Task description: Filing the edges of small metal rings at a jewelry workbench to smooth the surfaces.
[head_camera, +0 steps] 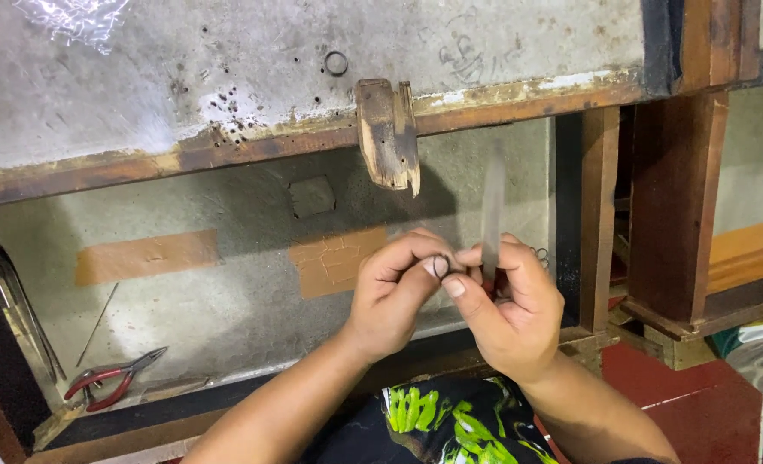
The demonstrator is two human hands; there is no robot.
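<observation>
Pinched between thumb and forefinger of the left hand (394, 292) is a small dark ring (439, 266), held at fingertip level. Right hand (510, 305) is closed around the lower end of a flat grey metal file (492, 206), which stands upright, its blade blurred. Both hands meet in front of a worn grey workbench (184, 77) with a rusted edge. A chipped wooden block (388, 133) projects from that edge above the hands. Red-handled pliers (111, 378) lie in the tray below, well apart to the left. A second small ring (336, 63) lies on the bench top.
</observation>
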